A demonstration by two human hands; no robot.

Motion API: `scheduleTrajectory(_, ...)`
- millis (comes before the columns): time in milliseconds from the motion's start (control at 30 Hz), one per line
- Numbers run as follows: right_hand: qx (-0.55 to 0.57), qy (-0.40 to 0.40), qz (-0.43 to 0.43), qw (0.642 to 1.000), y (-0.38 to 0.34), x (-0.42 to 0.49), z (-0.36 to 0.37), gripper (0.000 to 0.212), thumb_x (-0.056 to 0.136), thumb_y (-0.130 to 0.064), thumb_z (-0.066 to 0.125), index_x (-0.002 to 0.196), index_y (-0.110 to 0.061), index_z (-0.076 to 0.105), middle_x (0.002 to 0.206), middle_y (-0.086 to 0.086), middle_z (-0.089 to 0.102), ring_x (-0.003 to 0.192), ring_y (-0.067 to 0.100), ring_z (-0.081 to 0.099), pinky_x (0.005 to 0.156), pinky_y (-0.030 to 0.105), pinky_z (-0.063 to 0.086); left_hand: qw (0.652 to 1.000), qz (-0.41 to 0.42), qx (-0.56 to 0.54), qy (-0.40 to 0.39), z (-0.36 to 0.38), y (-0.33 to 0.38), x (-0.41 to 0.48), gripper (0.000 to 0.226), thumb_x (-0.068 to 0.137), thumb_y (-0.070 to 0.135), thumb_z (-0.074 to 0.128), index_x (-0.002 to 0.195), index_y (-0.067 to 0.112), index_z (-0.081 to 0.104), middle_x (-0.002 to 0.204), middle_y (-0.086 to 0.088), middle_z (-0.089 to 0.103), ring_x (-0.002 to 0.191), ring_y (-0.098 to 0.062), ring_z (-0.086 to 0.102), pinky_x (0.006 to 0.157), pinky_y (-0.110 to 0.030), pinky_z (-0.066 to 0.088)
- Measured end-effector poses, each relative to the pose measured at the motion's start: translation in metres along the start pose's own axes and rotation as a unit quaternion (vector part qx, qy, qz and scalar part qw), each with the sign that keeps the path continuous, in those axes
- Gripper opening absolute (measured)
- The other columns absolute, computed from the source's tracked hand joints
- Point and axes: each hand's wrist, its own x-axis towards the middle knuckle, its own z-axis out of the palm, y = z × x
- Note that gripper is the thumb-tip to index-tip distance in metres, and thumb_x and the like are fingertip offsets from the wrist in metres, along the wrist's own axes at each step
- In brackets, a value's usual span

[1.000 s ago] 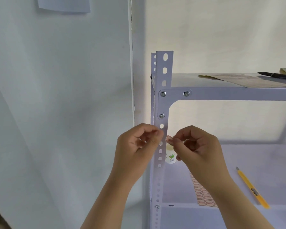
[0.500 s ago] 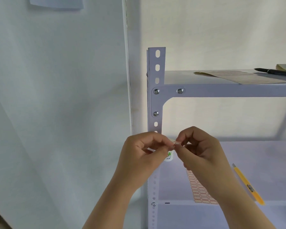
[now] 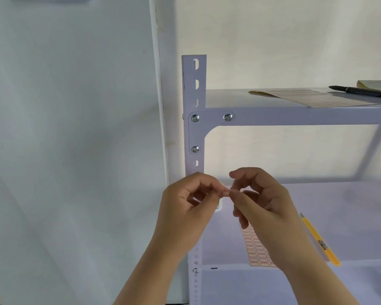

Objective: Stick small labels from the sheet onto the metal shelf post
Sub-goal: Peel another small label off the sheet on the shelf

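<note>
So both hands are up in front of the shelf post point(image 3: 194, 137), right around the spot just below the corner bracket with the three screws. The left hand point(image 3: 185, 208) and the right hand point(image 3: 262, 201) are pinching one small label point(image 3: 226, 192) between them, thumb and forefinger on each side, so each hand is closed on an end of it. The label has a red printed border and sits just to the right of the post, level with where the left hand's knuckles cover the post's front face. Can't tell if it's touching the metal at all; the fingers hide that bit.

The label sheet point(image 3: 256, 249) lies flat on the lower shelf point(image 3: 350, 216), below and slightly behind the right hand, partly covered by the wrist. A yellow utility knife point(image 3: 317, 238) lies on the same shelf off to the right of the sheet, well apart from the hands. Up on the top shelf point(image 3: 295, 116) there's a sheet of paper point(image 3: 312, 96) and a black pen point(image 3: 361, 91) resting near the right edge. Something small and white peeks out between the hands, too hidden to identify.
</note>
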Motion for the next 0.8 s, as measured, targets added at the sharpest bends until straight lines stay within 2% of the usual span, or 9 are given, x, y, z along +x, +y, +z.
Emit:
scheduleTrajectory(167,-0.042,0.019,-0.001,0.999,0.0,0.004,-0.003,0.024,0.088,-0.005,0.069,0.075,-0.025,0.063,0.066,-0.001,0.068,0.051,0.018,0.064,0.048,0.029,0.049,1.0,-0.015,-0.001,0.002,0.0,0.0,0.001,0.03,0.087,0.007,0.072,0.082,0.036,0.08,0.076,0.015,0.079,0.067,-0.005,0.069,0.065,-0.02,0.056)
scheduleTrajectory(300,-0.079,0.025,-0.017,0.996,0.001,0.007,-0.004,0.019,0.084,-0.009,0.075,0.075,-0.026,0.072,0.061,-0.005,0.07,0.05,0.013,0.063,0.049,0.019,0.048,0.999,-0.038,-0.006,-0.002,-0.003,0.001,0.002,0.026,0.084,0.011,0.077,0.085,0.037,0.08,0.074,0.016,0.078,0.062,-0.001,0.066,0.062,-0.015,0.052)
scheduleTrajectory(467,-0.052,-0.005,-0.013,0.999,-0.001,0.009,-0.003,0.02,0.083,-0.006,0.075,0.078,-0.026,0.077,0.056,-0.011,0.067,0.049,0.01,0.053,0.047,0.021,0.046,0.999,-0.036,-0.001,0.006,-0.006,0.001,0.002,0.029,0.081,0.01,0.079,0.086,0.039,0.08,0.075,0.015,0.078,0.062,-0.002,0.065,0.065,-0.02,0.056)
scheduleTrajectory(567,-0.013,-0.013,0.001,1.0,-0.002,0.011,-0.003,0.017,0.084,-0.004,0.074,0.077,-0.019,0.073,0.062,-0.003,0.068,0.048,0.011,0.053,0.047,0.024,0.044,1.0,-0.02,0.005,0.006,-0.006,0.003,0.003,0.033,0.082,0.009,0.079,0.086,0.041,0.078,0.075,0.017,0.077,0.06,0.001,0.062,0.062,-0.016,0.052)
scheduleTrajectory(667,0.017,-0.007,-0.003,1.0,-0.004,0.013,-0.005,0.017,0.087,-0.002,0.07,0.075,-0.014,0.065,0.067,0.017,0.063,0.047,0.016,0.052,0.047,0.031,0.042,1.0,-0.006,0.018,0.005,-0.005,0.004,0.003,0.029,0.082,0.01,0.078,0.09,0.037,0.078,0.072,0.024,0.073,0.06,-0.001,0.062,0.06,-0.013,0.049)
scheduleTrajectory(700,0.012,-0.007,-0.011,1.0,-0.004,0.013,-0.006,0.018,0.088,-0.001,0.068,0.076,-0.013,0.065,0.067,0.017,0.063,0.047,0.016,0.051,0.047,0.031,0.042,1.0,-0.002,0.023,0.006,-0.005,0.004,0.003,0.028,0.082,0.01,0.078,0.091,0.036,0.078,0.073,0.024,0.073,0.059,-0.001,0.062,0.06,-0.012,0.048)
scheduleTrajectory(800,-0.028,-0.015,-0.034,0.999,-0.005,0.012,-0.008,0.022,0.091,0.001,0.064,0.082,-0.016,0.075,0.062,-0.003,0.067,0.049,0.013,0.051,0.047,0.027,0.043,1.0,0.007,0.028,0.012,-0.003,0.005,0.002,0.026,0.083,0.01,0.078,0.093,0.034,0.078,0.077,0.019,0.077,0.058,0.001,0.062,0.058,-0.011,0.048)
